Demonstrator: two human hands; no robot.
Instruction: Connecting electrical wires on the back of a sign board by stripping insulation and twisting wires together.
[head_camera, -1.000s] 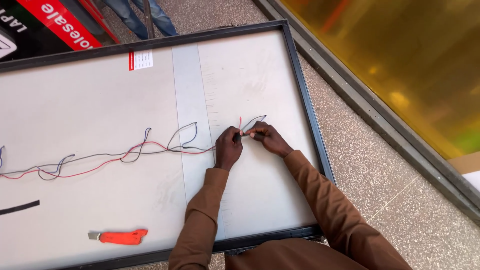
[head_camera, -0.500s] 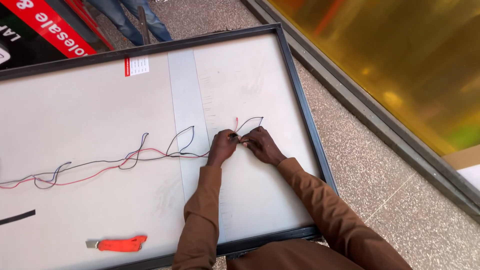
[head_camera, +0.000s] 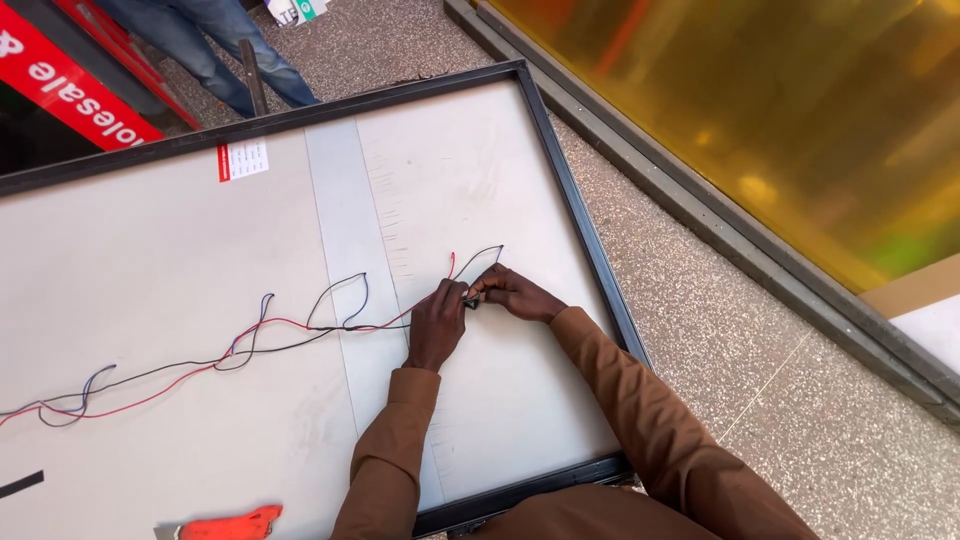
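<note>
A big pale panel (head_camera: 150, 300) in a thin black frame (head_camera: 580, 220) lay flat on a speckled stone floor (head_camera: 760, 380). A yellow tinted pane (head_camera: 780, 110) ran along the far right behind a grey sill (head_camera: 700, 210), and a red sign (head_camera: 70, 90) leaned at the upper left. Someone in jeans (head_camera: 200, 40) stood beyond the panel's far edge. The panel's face looked smooth and matte, with a lighter grey strip (head_camera: 345, 220) crossing it and a small red-and-white label (head_camera: 243, 159) near the top edge.

The wires (head_camera: 250, 340), one red and one black, thin and limp, trailed in loose loops with their long run going from the left edge across to the hands, rising slightly toward the right. Their free ends curled up just past the fingers, the red tip pointing away from the person.

The left hand (head_camera: 437, 325) pinched the wires, fingers closed narrow around them. The right hand (head_camera: 512, 293) met it fingertip to fingertip, closed on a small dark piece I could not make out. Both sleeves were brown. An orange tool (head_camera: 230, 522) lay near the panel's near edge, well apart from the hands.
</note>
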